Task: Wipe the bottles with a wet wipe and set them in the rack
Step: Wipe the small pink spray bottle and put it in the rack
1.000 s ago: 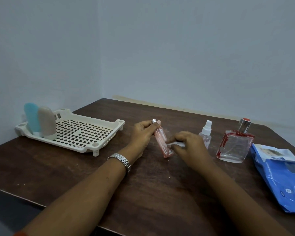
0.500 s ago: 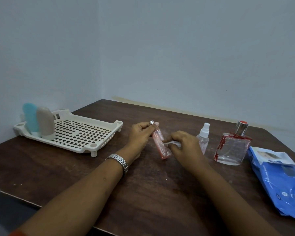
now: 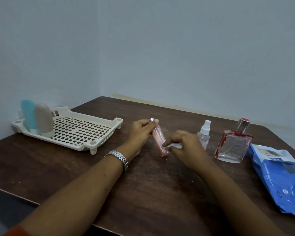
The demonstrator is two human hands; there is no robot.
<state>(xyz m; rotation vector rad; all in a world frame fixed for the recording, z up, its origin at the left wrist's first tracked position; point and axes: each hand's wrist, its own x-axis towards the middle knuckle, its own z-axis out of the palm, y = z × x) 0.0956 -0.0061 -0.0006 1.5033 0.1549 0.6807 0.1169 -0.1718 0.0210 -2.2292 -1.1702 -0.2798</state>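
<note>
The slim pink bottle point(image 3: 157, 137) stands tilted between the two hands, silver cap uppermost and its base down at the worktop point(image 3: 143, 193). The left hand point(image 3: 140, 132), with a metal wristwatch point(image 3: 118, 156) behind it, pinches the bottle at the cap end with curled fingers and thumb. The right hand point(image 3: 184, 143) grips a small folded wet wipe point(image 3: 173, 145) and presses it against the lower part of the bottle's side.

Well to the left of the left hand sits the cream slotted rack point(image 3: 78, 133). At its far-left end two bottles stand upright side by side, touching: a blue bottle point(image 3: 28, 114) and a grey-beige bottle point(image 3: 45, 123).

Just beyond the right hand stands a small clear spray bottle point(image 3: 203, 135). Further right is a square glass bottle point(image 3: 232, 147) with red smears and a silver cap. Right of that lies a blue wipe pack point(image 3: 283, 179), its flap open.
</note>
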